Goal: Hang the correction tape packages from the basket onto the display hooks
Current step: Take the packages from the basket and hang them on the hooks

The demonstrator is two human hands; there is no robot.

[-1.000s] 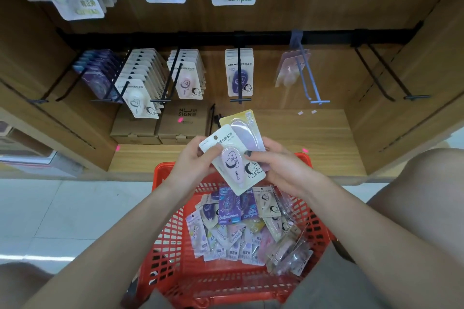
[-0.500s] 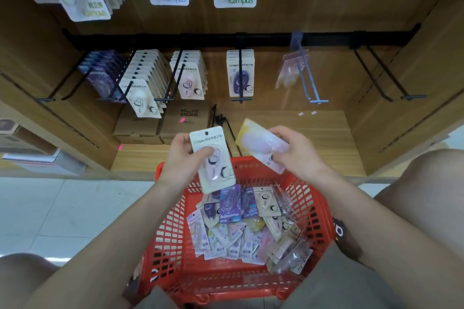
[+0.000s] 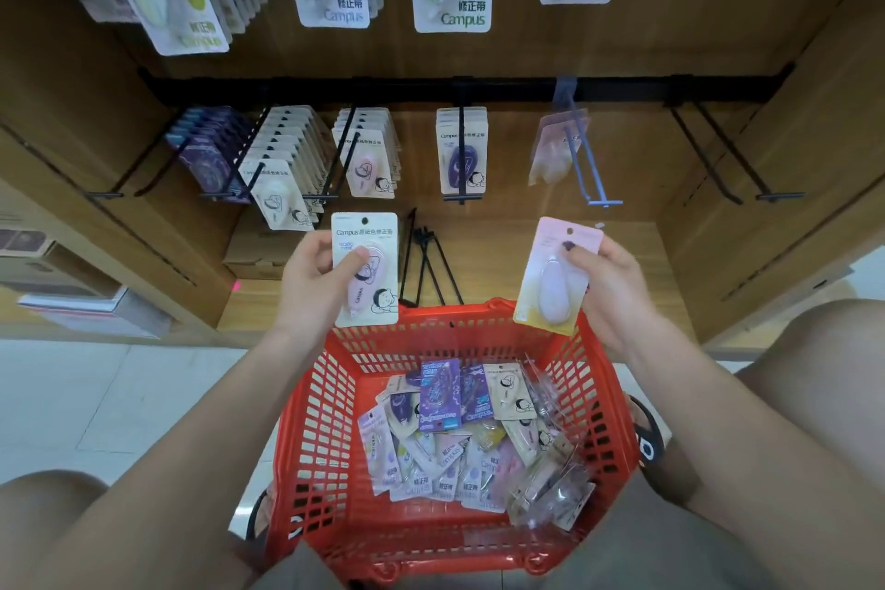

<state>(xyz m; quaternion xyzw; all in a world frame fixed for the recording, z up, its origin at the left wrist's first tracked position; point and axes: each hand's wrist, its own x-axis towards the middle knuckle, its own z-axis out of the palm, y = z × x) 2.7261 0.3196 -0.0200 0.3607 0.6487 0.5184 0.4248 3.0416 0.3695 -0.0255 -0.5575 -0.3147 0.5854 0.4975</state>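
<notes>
Head view. Left hand point(image 3: 316, 275) pinching white Campus package point(image 3: 365, 268), thumb across the blister front, fingers behind the card; held upright with hang hole at top, likely so the hole faces a hook. Right hand point(image 3: 606, 287) clamped on pink-and-yellow package point(image 3: 555, 275), thumb on front near the top hole, fingers behind; card tilted slightly, top leaning right. Both packages raised above the far rim of red basket point(image 3: 311, 422), well apart from each other, below the hook row, touching no hook yet.

Matching stock above: pink-tape packages on hook point(image 3: 371, 161) straight above the left card, pale pink packages on blue hook point(image 3: 555, 149) above the right card; probably one hand per destination. Double black hook point(image 3: 728, 158) at right bare. Pile of mixed packages point(image 3: 459, 436) left in the basket bottom, so task far from done.

Pose: both forearms reaching forward over the basket, wrists bent up, palms turned inward, knees at either side. Next move likely a lift and a threading of each hole onto its hook tip; narrow hole, alignment risk.
</notes>
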